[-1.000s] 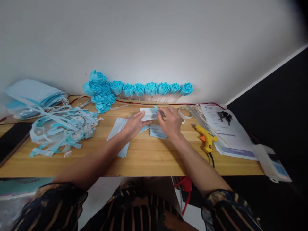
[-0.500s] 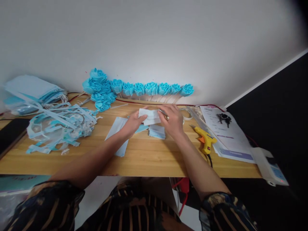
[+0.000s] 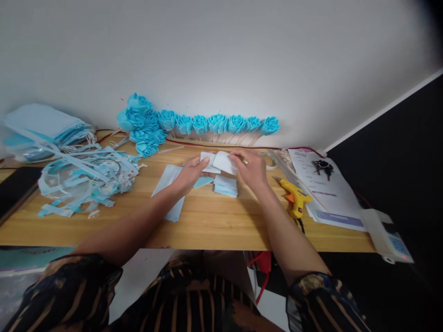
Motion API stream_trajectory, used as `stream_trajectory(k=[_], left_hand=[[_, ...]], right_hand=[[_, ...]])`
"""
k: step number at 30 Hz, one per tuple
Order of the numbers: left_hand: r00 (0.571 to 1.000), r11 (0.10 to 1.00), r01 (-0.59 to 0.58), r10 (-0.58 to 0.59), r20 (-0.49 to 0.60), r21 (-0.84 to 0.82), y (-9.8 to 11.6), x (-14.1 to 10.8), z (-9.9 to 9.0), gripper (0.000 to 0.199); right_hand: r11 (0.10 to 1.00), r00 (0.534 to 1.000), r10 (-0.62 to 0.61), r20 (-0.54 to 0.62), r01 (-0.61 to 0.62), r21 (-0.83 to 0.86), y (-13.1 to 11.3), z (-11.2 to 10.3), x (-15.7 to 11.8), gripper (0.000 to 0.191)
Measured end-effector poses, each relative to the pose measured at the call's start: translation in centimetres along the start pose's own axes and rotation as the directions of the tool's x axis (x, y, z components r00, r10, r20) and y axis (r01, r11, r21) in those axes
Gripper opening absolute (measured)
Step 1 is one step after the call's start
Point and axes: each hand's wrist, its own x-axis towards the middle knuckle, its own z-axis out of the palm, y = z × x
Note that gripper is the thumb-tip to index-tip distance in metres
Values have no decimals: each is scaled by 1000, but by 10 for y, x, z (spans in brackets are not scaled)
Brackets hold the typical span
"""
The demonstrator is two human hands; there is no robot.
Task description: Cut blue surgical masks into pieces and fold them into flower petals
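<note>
Above the table, my left hand [image 3: 194, 173] pinches a pale piece of mask fabric [image 3: 209, 164] between thumb and fingers. Closed on a second pale flap of fabric [image 3: 224, 162] is my right hand [image 3: 252, 168], just to the right. The flap curves upward; whether the two pieces are fully separate I cannot tell. Below my hands lies a small stack of cut light-blue pieces [image 3: 225, 185]. A blue scrap [image 3: 203, 182] rests beside the stack. Under my left wrist is a flat, pale-blue face mask [image 3: 175, 214], partly covered by my forearm.
Blue fabric flowers [image 3: 217, 124] line the wall. At left are tangled mask strips [image 3: 86, 177], a mask pile [image 3: 44, 122] and a dark flat object [image 3: 17, 189]. A yellow glue gun [image 3: 294, 198], tape roll [image 3: 272, 160], papers [image 3: 332, 196] and keys [image 3: 323, 168] lie at right.
The single rectangle held between both hands now shows as two overlapping flaps, the right one lifted and curved. My right hand has shifted slightly right.
</note>
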Motion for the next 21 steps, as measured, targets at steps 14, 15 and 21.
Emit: stream_trajectory(k=[14,15,21], left_hand=[[981,947,-193,187,48,255,13,-12,10,68],[980,943,-199,190,60,267,13,-13,10,69],[991,974,-125,113,74,190,5,-9,8,70]], right_hand=[[839,955,199,219,-281,465,-17,18,-7,17],[838,952,219,214,-296,459,-18,20,-7,17],[864,964,229,135,-265,428,-22,19,-8,16]])
